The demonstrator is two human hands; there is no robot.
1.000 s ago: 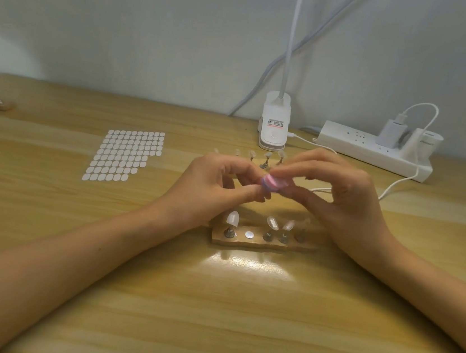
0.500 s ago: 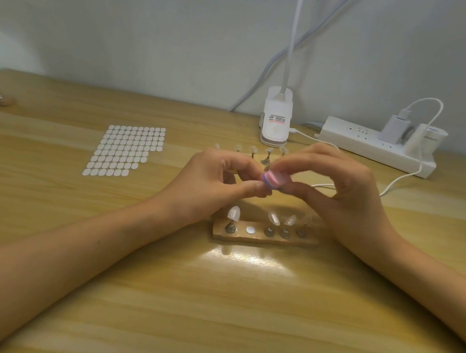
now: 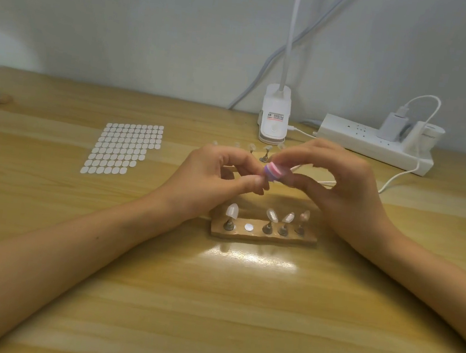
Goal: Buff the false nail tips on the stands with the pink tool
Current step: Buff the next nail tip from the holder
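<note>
Change: almost none over the last second; hands kept together, tool only rocked slightly.
Right hand (image 3: 342, 184): pinching the pink tool (image 3: 274, 173) between thumb and fingertips.
Left hand (image 3: 214, 174): fingertips closed against the tool's end; whatever sits between them hidden.
False nail tips (image 3: 232, 210): four on the wooden stand (image 3: 262, 237) just below the hands, one slot (image 3: 248, 227) bare.
Meaning: probably mid-buff on one lifted tip, the other four waiting.

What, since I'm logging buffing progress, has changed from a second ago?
Almost nothing: the right hand still pinches the pink tool beside the left hand, also pinched, above the wooden base. Nothing taken or released. Four nail tips stay on their stands.
</note>
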